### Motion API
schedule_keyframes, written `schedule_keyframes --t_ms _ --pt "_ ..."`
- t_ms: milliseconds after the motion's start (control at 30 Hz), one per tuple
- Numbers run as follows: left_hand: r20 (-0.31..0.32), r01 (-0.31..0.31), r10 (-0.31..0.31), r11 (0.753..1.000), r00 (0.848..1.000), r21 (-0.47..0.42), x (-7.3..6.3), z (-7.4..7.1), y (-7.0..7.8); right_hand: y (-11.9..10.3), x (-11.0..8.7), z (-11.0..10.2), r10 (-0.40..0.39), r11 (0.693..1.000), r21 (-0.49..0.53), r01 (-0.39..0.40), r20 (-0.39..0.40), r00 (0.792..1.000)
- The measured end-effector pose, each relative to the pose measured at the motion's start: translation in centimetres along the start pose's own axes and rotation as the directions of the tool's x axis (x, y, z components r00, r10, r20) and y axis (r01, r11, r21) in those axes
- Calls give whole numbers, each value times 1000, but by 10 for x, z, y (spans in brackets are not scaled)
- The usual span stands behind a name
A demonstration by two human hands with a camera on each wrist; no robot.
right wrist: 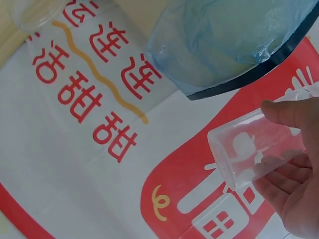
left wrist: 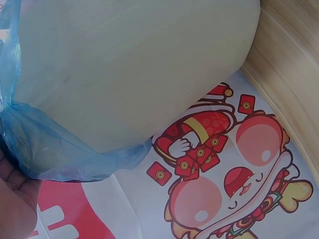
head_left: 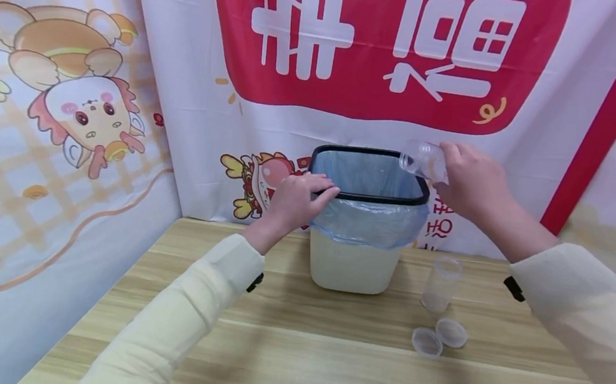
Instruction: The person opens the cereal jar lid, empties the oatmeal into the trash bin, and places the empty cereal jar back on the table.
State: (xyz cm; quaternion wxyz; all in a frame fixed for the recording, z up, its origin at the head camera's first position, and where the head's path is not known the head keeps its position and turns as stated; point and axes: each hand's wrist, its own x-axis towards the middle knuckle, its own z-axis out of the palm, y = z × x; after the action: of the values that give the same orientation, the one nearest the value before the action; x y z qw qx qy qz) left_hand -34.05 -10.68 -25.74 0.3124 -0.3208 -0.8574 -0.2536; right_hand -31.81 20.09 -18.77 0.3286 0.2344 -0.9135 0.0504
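Note:
A cream trash bin (head_left: 353, 269) with a black rim and a blue bag liner (head_left: 367, 220) stands on the table. My left hand (head_left: 301, 199) holds the bin's rim at its left front, fingers over the edge; the left wrist view catches only part of this hand (left wrist: 19, 199) beside the liner. In my right hand (head_left: 473, 178) is a clear plastic jar (right wrist: 244, 147), lying nearly sideways with one end over the bin's right rim. Thumb and fingers wrap round the jar's side. The jar is see-through, and no contents stand out in it.
Another clear jar (head_left: 441, 287) stands on the wooden table (head_left: 290, 365), right of the bin. Two round clear lids (head_left: 427, 342) lie in front of it, side by side. A printed cloth (head_left: 179, 78) hangs close behind the bin, and another covers the left side.

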Motion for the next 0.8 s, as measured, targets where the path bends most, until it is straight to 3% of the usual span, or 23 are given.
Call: schedule_keyframes --t_ms 467,667,800 --pt "-2 -2 2 1000 1000 -4 -2 1 -4 8 -34 7 174 966 187 -179 46 984" --pt "-2 -7 7 1000 1000 0 -1 2 -4 8 -50 13 192 950 247 -190 16 981" --pt "-5 -11 11 1000 1000 1 0 2 -4 8 -60 18 220 925 308 -220 37 975"
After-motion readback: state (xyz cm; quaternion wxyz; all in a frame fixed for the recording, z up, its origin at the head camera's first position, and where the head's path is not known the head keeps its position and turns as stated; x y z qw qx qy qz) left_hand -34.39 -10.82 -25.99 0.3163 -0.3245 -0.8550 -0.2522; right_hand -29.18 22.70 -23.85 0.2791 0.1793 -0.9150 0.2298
